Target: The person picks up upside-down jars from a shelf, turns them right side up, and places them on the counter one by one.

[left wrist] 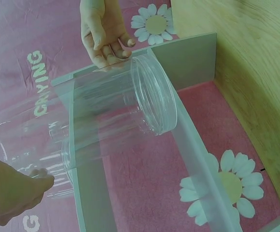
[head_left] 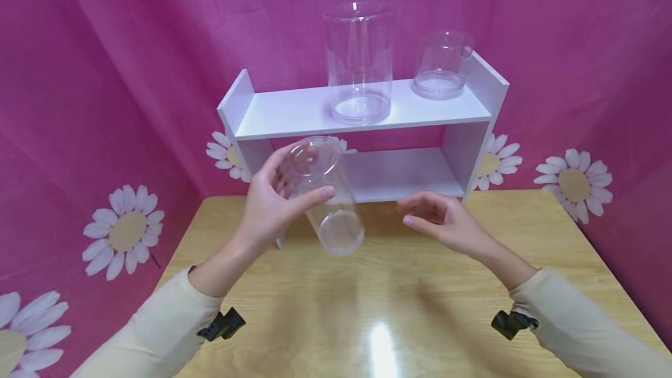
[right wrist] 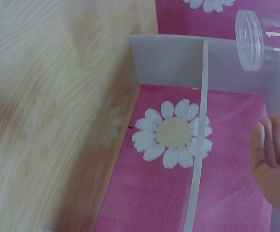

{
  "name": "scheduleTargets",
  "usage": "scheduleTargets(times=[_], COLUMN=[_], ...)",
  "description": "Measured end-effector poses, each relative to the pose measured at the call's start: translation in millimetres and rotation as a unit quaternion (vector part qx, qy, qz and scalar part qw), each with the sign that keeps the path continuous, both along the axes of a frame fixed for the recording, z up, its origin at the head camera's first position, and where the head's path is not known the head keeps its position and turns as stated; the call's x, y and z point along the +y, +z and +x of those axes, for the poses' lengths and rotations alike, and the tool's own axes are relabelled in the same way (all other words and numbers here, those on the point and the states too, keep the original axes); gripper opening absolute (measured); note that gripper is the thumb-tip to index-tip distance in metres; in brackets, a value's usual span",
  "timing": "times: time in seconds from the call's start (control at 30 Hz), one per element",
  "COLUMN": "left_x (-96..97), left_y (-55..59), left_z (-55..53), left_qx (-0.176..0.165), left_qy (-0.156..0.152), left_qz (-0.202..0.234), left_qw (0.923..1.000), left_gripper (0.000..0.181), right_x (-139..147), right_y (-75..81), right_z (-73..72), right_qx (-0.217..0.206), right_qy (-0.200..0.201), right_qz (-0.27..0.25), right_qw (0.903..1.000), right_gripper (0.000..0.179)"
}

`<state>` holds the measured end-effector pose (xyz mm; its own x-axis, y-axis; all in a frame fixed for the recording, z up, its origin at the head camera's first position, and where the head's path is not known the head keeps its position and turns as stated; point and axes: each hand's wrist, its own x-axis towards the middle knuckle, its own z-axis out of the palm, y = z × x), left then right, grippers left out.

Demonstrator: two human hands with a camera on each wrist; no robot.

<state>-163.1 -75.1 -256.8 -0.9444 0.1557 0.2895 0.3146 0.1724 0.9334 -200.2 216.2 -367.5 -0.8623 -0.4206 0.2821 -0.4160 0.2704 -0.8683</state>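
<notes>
My left hand (head_left: pixel 270 203) grips a clear cylindrical container (head_left: pixel 341 232) near its upper end, thumb across the near side. The container tilts, its lower end toward the right, and hangs above the table in front of the shelf. In the left wrist view, the container (left wrist: pixel 153 96) stretches from the left hand (left wrist: pixel 14 193) toward the right hand. My right hand (head_left: pixel 446 220) is held off to the right with loosely bent fingers and nothing in it. The right wrist view shows that hand (right wrist: pixel 277 166) apart from the container's end (right wrist: pixel 250 41).
A white two-level shelf (head_left: pixel 294 112) stands at the table's back. On its top board are a tall clear cylinder (head_left: pixel 359 63) and a shorter clear cylinder (head_left: pixel 440 69) near the right side panel. Pink cloth with daisies (head_left: pixel 131 45) surrounds the wooden table (head_left: pixel 325 319).
</notes>
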Motion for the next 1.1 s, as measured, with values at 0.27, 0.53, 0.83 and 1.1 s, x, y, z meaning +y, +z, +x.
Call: scheduleTargets(times=[0.27, 0.53, 0.83, 1.1], left_x=[2.2, 5.9, 11.6, 15.9], left_y=[-0.6, -3.6, -10.6, -16.9], left_z=[0.1, 2.5, 1.7, 0.9], left_qx=[0.005, -0.002, -0.002, -0.013], left_qy=[-0.013, -0.018, -0.020, -0.033], left_qz=[0.013, 0.026, 0.031, 0.055], left_qw=[0.9998, 0.9995, 0.9993, 0.9979], left_gripper=[0.066, 0.070, 0.069, 0.067], right_x=[-17.2, -30.5, -42.5, -52.1], right_y=[-3.4, -7.5, -11.4, -17.0], right_z=[1.8, 4.8, 6.2, 6.2], right_qx=[0.015, 0.016, 0.020, 0.011], right_qy=[0.001, 0.011, 0.034, 0.051], right_qz=[-0.025, -0.026, -0.033, -0.040], right_qw=[0.9996, 0.9995, 0.9987, 0.9978], right_gripper=[0.025, 0.029, 0.053, 0.090])
